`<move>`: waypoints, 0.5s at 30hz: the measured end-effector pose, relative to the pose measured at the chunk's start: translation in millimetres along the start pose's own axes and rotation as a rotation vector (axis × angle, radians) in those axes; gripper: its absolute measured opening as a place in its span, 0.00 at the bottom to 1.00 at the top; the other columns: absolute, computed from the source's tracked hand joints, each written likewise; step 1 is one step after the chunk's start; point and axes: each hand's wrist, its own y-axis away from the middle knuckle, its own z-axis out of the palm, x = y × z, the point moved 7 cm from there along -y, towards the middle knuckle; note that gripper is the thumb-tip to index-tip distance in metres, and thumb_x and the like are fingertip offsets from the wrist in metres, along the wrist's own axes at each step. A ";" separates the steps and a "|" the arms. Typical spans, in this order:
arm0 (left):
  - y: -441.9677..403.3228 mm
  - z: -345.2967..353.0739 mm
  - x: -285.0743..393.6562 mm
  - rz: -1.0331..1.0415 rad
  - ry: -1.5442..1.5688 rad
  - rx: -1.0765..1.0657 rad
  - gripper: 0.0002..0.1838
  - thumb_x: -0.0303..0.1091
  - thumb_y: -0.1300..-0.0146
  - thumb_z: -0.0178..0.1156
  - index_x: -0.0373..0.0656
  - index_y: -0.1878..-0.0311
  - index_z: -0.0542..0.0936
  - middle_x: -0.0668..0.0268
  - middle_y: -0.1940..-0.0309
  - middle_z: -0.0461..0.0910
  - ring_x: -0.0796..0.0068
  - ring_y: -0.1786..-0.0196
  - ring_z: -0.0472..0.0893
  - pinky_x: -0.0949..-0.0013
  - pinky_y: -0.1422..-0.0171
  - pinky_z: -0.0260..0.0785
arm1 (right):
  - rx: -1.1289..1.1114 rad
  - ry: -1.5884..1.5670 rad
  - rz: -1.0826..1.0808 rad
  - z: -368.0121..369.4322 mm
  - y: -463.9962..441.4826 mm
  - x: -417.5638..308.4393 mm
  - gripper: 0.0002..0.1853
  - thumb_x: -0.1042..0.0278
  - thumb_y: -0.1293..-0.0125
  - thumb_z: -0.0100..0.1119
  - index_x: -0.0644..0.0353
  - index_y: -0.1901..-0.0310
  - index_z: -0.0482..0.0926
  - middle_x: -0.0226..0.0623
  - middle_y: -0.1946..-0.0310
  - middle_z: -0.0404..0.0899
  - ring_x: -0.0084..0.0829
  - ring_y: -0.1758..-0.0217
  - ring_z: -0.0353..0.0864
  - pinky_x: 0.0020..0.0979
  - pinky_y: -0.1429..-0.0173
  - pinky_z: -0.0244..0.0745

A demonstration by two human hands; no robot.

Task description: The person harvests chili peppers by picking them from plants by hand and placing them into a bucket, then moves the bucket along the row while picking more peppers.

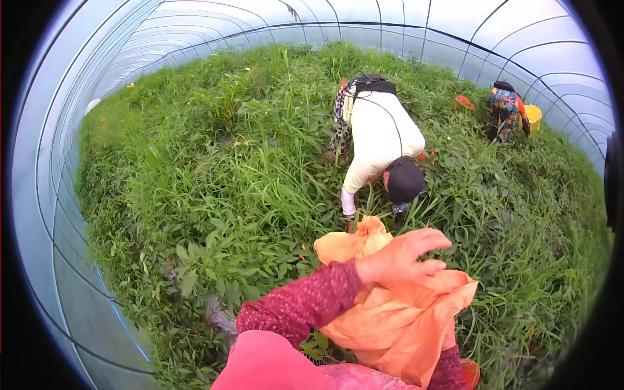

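Note:
My left hand (404, 256), in a dark red speckled sleeve, reaches across to the right with its fingers stretched out and apart. Just below it, and partly behind it, spreads an orange cloth sack (396, 325), crumpled and raised in front of my body. A paler, bunched part of orange cloth (351, 245) shows beyond my wrist. My right hand (449, 335) is mostly covered by the sack; only a strip of skin above the dark red cuff shows, and its fingers are hidden.
Dense green plants and tall grass (195, 175) fill the plastic tunnel. Close ahead, a person in a pale top (383, 130) bends into the plants. Farther right stoops another person (504, 110) beside a yellow bucket (533, 116). Curved plastic sheeting (52, 195) runs along the left.

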 end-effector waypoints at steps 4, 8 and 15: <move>16.4 82.8 -102.9 -0.559 0.812 -0.480 0.27 0.53 0.29 0.45 0.40 0.40 0.72 0.60 0.45 0.75 0.69 0.40 0.72 0.63 0.34 0.62 | 0.247 0.069 -0.081 -63.9 42.8 -23.1 0.33 0.64 0.43 0.63 0.62 0.37 0.62 0.42 0.41 0.66 0.37 0.39 0.66 0.36 0.38 0.64; 83.0 175.9 -137.0 -1.108 1.378 -0.686 0.30 0.58 0.32 0.47 0.40 0.42 0.73 0.65 0.53 0.80 0.73 0.52 0.78 0.67 0.40 0.68 | 0.457 0.118 -0.133 -111.4 93.0 -28.0 0.31 0.64 0.42 0.62 0.62 0.38 0.63 0.42 0.43 0.67 0.36 0.41 0.68 0.36 0.39 0.66; 88.8 164.3 -121.6 -1.036 1.390 -0.634 0.30 0.53 0.36 0.54 0.39 0.39 0.71 0.63 0.48 0.78 0.73 0.48 0.76 0.67 0.38 0.66 | 0.787 0.177 -0.264 -178.4 174.2 -53.6 0.28 0.65 0.41 0.60 0.62 0.40 0.65 0.40 0.45 0.70 0.35 0.44 0.70 0.35 0.42 0.68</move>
